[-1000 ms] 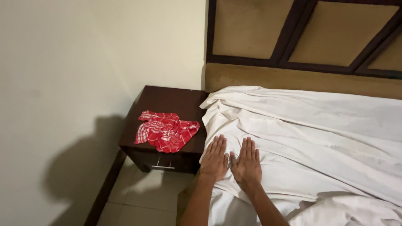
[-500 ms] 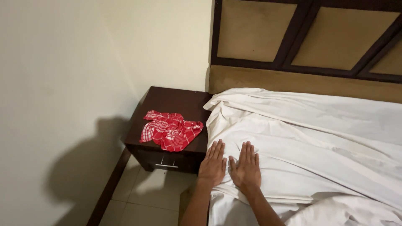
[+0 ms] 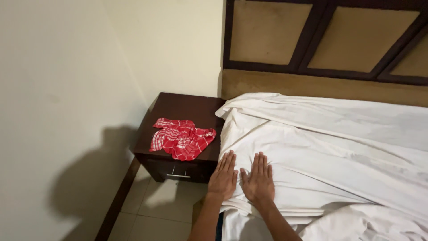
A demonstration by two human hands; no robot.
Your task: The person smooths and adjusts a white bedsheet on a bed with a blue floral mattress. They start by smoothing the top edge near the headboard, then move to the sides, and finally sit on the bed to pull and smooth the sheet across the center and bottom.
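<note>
A white sheet [image 3: 330, 143] covers the bed, wrinkled and draped over the near left edge. My left hand [image 3: 223, 176] lies flat on the sheet at that edge, fingers together and pointing toward the headboard. My right hand [image 3: 259, 178] rests flat beside it, a little further onto the bed. Neither hand holds anything. A crumpled red and white checked cloth [image 3: 182, 139] lies on the dark wooden nightstand [image 3: 187, 107], just left of my left hand.
A padded headboard [image 3: 321, 49] with dark wooden frames stands behind the bed. The cream wall [image 3: 58, 89] closes the left side, with a narrow strip of tiled floor [image 3: 160, 209] between wall and bed. The nightstand has a drawer with a metal handle [image 3: 177, 176].
The view has shifted slightly, so everything sits a little to the right and lower. Both hands stay flat on the sheet in about the same place.
</note>
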